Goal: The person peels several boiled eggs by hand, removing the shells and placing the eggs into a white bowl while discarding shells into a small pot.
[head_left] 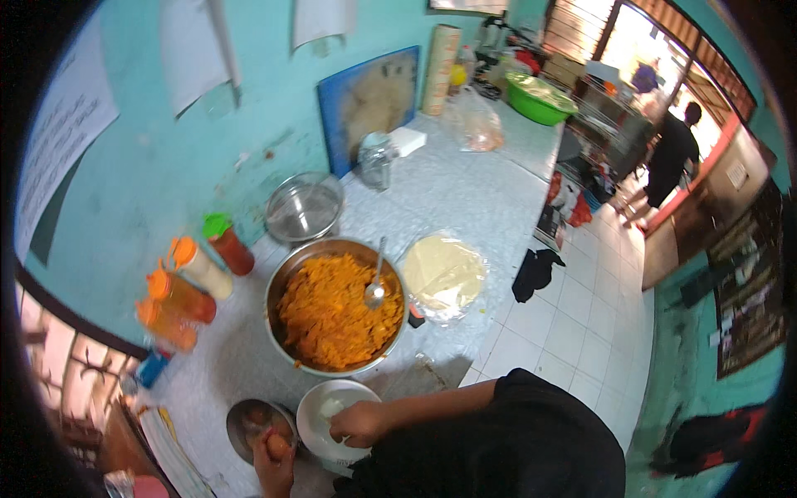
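Note:
My left hand (275, 471) is over a dark metal bowl (232, 433) near the front edge of the table. Its fingers close round a brown egg (279, 447); more brown, rounded shapes lie in the bowl's shadow. Just right of it, my right hand (359, 424) hangs over a white bowl (304, 422) with its fingers curled together. What they pinch, if anything, is hidden. Something pale (331, 407) shows inside the white bowl beside those fingers. Behind both bowls stands a wide metal basin (271, 322) of orange mash (332, 311), a metal spoon (376, 290) resting in it.
Round pale wrappers (444, 276) in clear plastic lie right of the basin. Sauce bottles (199, 267) line the wall side. Farther back are a sieve (305, 207), a glass jar (376, 161), a blue-edged board (332, 124) and a green tub (535, 104). A person (673, 158) stands by the doorway.

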`<action>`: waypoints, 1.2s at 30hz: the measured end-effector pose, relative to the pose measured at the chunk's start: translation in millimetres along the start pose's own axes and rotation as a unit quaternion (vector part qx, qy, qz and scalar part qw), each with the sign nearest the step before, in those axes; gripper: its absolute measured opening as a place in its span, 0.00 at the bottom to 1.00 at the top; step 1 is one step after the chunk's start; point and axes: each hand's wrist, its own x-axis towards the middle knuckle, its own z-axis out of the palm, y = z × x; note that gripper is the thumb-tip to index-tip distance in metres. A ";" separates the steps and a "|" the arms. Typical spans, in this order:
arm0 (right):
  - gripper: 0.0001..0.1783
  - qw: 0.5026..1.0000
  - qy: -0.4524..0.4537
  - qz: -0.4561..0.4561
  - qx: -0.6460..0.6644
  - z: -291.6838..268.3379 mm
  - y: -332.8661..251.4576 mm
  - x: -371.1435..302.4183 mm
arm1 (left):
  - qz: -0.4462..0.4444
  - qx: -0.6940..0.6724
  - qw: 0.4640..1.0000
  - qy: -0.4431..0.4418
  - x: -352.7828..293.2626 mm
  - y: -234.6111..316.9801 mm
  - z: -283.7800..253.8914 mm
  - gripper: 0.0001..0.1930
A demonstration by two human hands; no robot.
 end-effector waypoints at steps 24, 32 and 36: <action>0.12 0.998 0.044 0.046 -0.005 25.2 -12.5 -27.9 | 0.087 -0.092 0.983 0.135 5.5 -81.3 17.8 0.20; 0.11 0.997 0.055 0.034 -0.035 29.5 -14.3 -19.4 | 0.035 -0.139 0.973 0.180 3.4 -9.9 14.1 0.16; 0.12 0.999 0.026 0.044 -0.017 30.7 -8.5 -18.4 | 0.151 0.060 0.981 0.111 8.4 -36.3 2.8 0.15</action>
